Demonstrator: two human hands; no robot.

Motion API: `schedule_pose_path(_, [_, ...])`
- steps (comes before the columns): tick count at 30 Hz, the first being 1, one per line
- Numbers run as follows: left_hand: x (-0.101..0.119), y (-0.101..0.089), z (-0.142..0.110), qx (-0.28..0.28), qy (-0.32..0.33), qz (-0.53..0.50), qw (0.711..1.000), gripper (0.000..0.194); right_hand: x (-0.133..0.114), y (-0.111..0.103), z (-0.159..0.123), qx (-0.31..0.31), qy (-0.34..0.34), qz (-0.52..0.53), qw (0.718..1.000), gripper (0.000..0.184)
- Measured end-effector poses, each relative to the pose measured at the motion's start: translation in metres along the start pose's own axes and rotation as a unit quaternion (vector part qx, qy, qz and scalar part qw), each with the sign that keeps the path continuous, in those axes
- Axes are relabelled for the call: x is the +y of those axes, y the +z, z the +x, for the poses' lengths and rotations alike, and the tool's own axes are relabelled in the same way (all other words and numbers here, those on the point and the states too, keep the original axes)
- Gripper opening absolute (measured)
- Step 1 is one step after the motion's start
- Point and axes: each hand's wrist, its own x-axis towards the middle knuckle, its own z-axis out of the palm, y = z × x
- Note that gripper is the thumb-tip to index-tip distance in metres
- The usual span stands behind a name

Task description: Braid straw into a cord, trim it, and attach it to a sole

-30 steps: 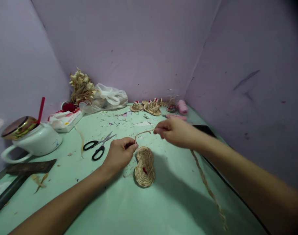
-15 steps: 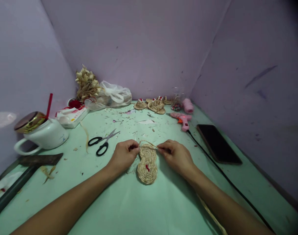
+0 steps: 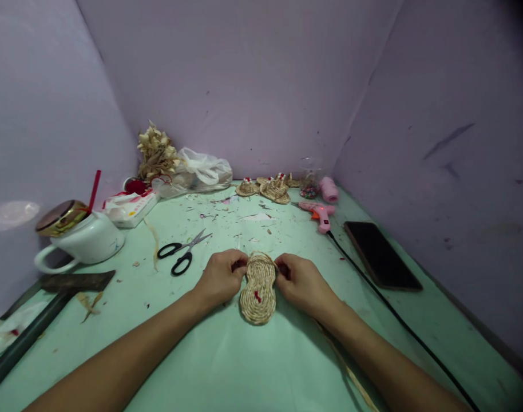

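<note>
A slipper-shaped sole (image 3: 258,286) of coiled straw cord lies flat before me, narrow at the middle, with a small red mark on its near lobe. My left hand (image 3: 224,276) is closed at the sole's upper left edge, thumb and fingers pinched on it. At the upper right edge, my right hand (image 3: 302,281) pinches the straw cord, which lies against the sole's far rim there. The cord's loose tail (image 3: 351,375) emerges from under my right forearm toward the near edge. My fingertips are partly hidden.
Black-handled scissors (image 3: 184,252) lie open on the left, near a hammer (image 3: 79,280) and a white mug (image 3: 87,237). A pink glue gun (image 3: 319,213), its black cable (image 3: 390,317) and a phone (image 3: 381,254) are right. Small straw slippers (image 3: 274,189) stand at the back.
The cord that arched loosely above the sole's far end now lies down against its rim. My right hand has moved slightly down and closer to the sole's edge.
</note>
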Motion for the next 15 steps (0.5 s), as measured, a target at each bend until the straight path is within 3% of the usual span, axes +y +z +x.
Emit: schedule_pose_path(15, [-0.0018,0.0032,-0.0013,0.004,-0.011,0.005,1.000,0.012,0.0006,0.0003,-0.0030,0.034,0.045,0.013,0.998,0.012])
